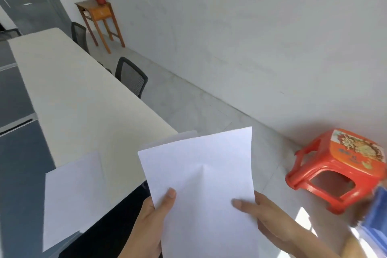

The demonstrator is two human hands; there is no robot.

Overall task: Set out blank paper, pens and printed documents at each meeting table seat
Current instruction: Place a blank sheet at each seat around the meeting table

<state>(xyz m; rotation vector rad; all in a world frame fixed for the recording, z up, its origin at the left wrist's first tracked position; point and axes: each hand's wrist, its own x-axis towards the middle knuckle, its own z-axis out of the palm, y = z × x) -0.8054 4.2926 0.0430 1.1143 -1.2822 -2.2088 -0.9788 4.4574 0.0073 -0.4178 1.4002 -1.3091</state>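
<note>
Two hands hold blank paper sheets (199, 163) beside the bench (83, 100) end.
The left hand (150, 222) and right hand (263, 213) each close their grip on the lower edge, thumbs on top — left of the grip, a single sheet (73, 195) lies on the bench corner.

View: head camera, wide-angle (the only one).
Facing: forward and down, tilted.
Near: left hand (146, 222), right hand (266, 218), paper (201, 174), close at bottom edge.
Far: table (73, 90) recedes upper left; stool (335, 174) right.

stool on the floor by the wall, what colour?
The stool is red-orange plastic, with a multicoloured printed picture on its seat top. It shows best in the head view.
</note>
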